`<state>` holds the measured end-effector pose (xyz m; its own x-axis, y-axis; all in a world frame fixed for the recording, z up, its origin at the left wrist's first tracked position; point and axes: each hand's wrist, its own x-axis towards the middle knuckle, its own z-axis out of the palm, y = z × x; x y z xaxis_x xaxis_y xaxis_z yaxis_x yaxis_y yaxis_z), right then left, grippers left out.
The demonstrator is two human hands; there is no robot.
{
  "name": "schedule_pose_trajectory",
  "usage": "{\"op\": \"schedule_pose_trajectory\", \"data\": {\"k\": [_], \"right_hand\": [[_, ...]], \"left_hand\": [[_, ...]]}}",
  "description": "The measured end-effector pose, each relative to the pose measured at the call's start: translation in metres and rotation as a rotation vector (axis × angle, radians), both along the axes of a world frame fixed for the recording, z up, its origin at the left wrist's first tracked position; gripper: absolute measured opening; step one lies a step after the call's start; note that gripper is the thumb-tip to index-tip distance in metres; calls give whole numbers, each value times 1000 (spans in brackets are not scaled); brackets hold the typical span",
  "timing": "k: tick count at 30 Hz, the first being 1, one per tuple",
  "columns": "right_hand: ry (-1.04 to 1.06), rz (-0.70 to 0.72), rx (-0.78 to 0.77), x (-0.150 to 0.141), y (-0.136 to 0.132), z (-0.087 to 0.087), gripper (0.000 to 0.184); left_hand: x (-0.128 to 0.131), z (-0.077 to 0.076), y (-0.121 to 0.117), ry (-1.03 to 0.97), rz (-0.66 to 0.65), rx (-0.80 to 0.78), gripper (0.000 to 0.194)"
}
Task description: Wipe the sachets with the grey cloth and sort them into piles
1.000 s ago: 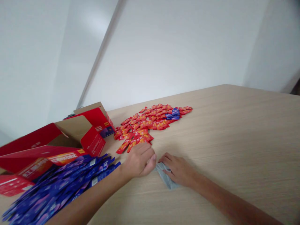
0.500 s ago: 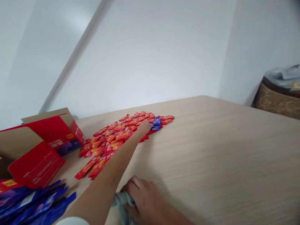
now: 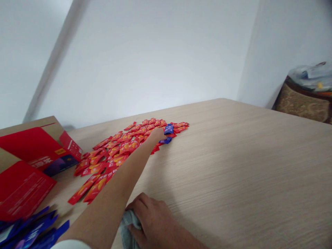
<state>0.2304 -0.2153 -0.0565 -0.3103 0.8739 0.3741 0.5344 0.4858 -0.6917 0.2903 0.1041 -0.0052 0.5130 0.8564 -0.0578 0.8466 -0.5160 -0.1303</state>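
Note:
My left hand point(image 3: 157, 133) reaches far across the table, its fingers closed at the edge of a blue sachet point(image 3: 166, 140). The fingertips are partly hidden. Another blue sachet point(image 3: 168, 129) lies just beyond it on a spread of red-and-orange sachets point(image 3: 129, 146). In the foreground, under the outstretched left forearm, my right hand point(image 3: 153, 216) grips a crumpled grey-green cloth point(image 3: 128, 230) low over the table.
An open red cardboard box point(image 3: 33, 147) stands on the left, its flaps folded outward. Several blue packets point(image 3: 36, 230) lie fanned at the lower left. The wooden table point(image 3: 233, 166) meets a white wall. A patterned chair point(image 3: 302, 102) with plastic-wrapped things stands at the far right.
The view has shifted slightly, so the scene sits further left and higher. Beside my left hand, the lower blue sachet has come away from the upper one, towards me. My right hand still holds the cloth.

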Motion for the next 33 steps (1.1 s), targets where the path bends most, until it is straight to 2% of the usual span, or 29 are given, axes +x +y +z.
{"op": "schedule_pose_trajectory", "data": {"k": [6,10,14,17,20,22,25,27,30,33], "right_hand": [[-29,-5,-1,1,-1,-2,43],[-27,-13,5,2,-2,-2,41],[-42,-41,3,1,-3,-2,36],[-51,-89,-3,3,-1,-2,33],[-53,-147,-4,9,2,-1,31],[-48,-195,-9,16,4,-1,29],[-57,-281,12,29,8,-2,24],[-65,-341,23,39,12,-4,22],[-63,-416,18,52,17,-8,25],[-65,-469,25,62,21,-13,27]], "left_hand": [[-8,-5,-22,6,-21,55,37],[-19,3,-37,-14,-4,73,37],[-33,22,-54,-74,31,81,37],[-54,43,-73,-160,57,87,36],[-94,67,-104,-285,66,73,36],[-128,79,-135,-381,58,26,33],[-182,85,-195,-507,31,-166,39],[-213,77,-240,-560,23,-370,47],[-247,51,-298,-660,61,-719,49],[-267,19,-337,-872,146,-1148,48]]}}
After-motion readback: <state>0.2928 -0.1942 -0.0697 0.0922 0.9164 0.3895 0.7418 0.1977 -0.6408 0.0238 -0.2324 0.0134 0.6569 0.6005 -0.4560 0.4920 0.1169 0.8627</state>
